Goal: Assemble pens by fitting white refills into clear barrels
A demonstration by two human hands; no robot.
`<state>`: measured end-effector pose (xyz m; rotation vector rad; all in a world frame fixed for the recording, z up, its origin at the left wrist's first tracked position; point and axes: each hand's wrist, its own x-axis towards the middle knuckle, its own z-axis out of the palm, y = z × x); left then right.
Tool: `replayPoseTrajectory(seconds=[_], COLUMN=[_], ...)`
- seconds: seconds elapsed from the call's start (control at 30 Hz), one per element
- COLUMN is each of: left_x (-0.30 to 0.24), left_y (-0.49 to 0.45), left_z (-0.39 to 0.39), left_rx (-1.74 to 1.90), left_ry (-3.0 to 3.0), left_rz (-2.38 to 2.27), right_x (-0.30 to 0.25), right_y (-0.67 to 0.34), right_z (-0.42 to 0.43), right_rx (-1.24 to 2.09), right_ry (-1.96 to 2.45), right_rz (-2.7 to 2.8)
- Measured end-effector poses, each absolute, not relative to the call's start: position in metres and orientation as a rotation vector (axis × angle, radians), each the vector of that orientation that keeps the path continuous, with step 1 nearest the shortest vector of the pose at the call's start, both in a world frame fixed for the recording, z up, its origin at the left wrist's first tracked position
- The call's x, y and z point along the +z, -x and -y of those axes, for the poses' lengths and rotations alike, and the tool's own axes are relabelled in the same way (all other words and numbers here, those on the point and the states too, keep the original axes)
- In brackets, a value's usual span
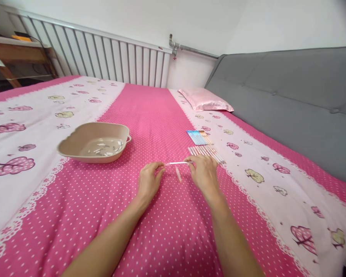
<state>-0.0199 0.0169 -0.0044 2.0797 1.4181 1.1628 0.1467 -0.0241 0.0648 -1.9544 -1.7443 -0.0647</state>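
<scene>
Between my hands runs a thin white stick, roughly level above the pink bedspread. It looks like a pen or pen refill, though its exact kind is unclear. My left hand pinches its left end, where a pinkish, see-through tip shows. The fingers of my right hand close on the other end and partly hide it. Just below the stick, a short clear pinkish tube lies on the cloth. Beyond my right hand lies a row of slim white-and-brown pens, and behind it a row of blue and orange-brown pens.
A beige plastic basin with small white and grey pieces inside stands to the left on the bedspread. Farther back are a pink pillow, a grey padded headboard, a white radiator and a wooden desk.
</scene>
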Motion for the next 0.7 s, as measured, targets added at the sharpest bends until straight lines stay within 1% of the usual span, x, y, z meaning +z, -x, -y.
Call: replayPoseTrajectory(seconds=[0.27,0.47,0.7], left_x=[0.000,-0.002,-0.004], left_y=[0.018,0.016,0.015], left_z=[-0.014,-0.012,-0.014], left_rx=[1.139,1.117,1.116], left_ry=[-2.150,-2.182,-2.198], left_rz=[-1.335,-1.254,-1.251], right_x=[0.058,0.056,0.053], right_y=[-0.146,-0.138,-0.133], right_z=[0.021,0.019,0.018], right_rx=[-0.141,-0.040,0.157], right_ry=[1.856,1.743,1.504], right_rz=[1.882,1.924,1.986])
